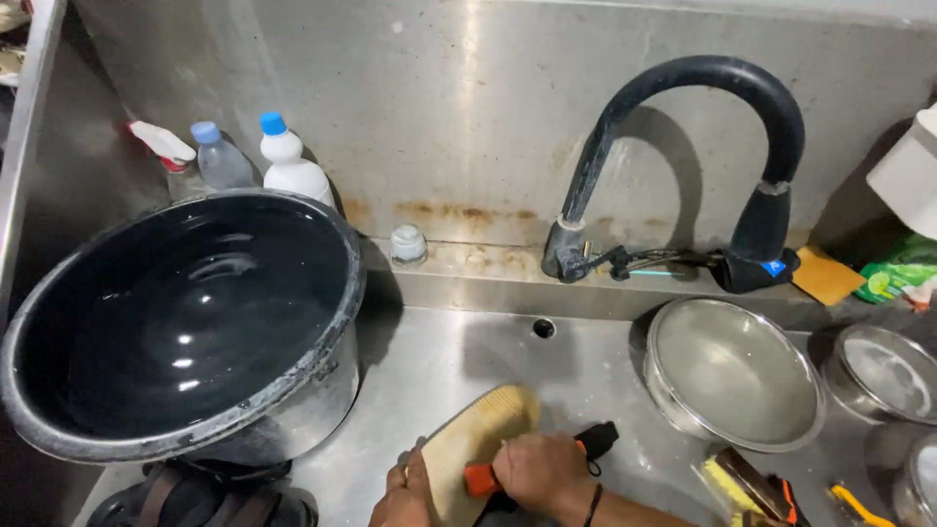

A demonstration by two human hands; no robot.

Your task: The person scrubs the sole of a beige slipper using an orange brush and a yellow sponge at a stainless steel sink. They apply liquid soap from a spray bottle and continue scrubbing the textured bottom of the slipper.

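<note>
While two hands [405,493] [542,473] scrub one sandal [478,434], three bowls [732,376] wait.

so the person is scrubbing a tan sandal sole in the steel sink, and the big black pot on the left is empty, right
Not quite. The head view shows the big black pot holds water, its surface rippled and glinting. The rest stands: both hands work a tan sandal sole in the steel sink.

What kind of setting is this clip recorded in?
Most likely a washing-up area in a kitchen: a stainless steel sink with a black gooseneck tap, cleaning bottles on the ledge, and steel bowls beside a large dark pot.
</note>
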